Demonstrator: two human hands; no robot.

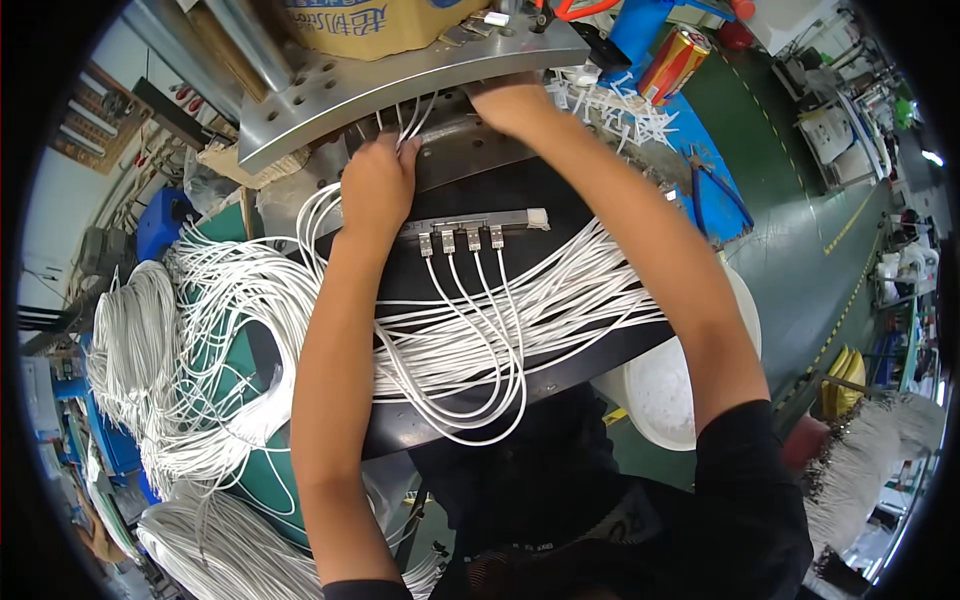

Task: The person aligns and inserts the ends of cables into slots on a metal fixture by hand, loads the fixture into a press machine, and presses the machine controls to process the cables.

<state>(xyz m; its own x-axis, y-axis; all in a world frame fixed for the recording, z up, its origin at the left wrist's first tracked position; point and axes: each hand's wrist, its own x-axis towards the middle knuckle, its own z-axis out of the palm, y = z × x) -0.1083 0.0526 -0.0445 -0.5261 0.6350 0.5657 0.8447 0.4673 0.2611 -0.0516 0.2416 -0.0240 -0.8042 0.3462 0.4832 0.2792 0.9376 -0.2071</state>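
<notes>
Nearest, loose bundles of white wire [200, 330] spill over the green bench at the left, and a sheaf of them crosses the black work plate [600, 360] from left to right, looping down toward the near edge. A white tub [660, 390] sits low on the right, partly behind the right forearm. Just beyond the loops a narrow metal clamp bar [465, 225] lies across the plate, and four wires hang from its small clips, each curving back into the sheaf. The left hand [378, 185] lies just beyond the left end of that bar, fingers curled down and pinching the ends of a few white wires that rise toward the steel fixture plate [400, 85]. The right hand [510, 100] reaches further, tucked under the edge of that plate; its fingers are hidden, so I cannot tell whether it grips anything. To do this well, I judge that the pinched ends should be kept together and straight, fed one at a time so they do not cross, while the slack below stays free of the clamp bar and its clips. Farther still, a cardboard box [370, 25] stands on the fixture, with a scatter of white cable ties [610, 105] and a red and yellow can [675, 62] at the far right.
</notes>
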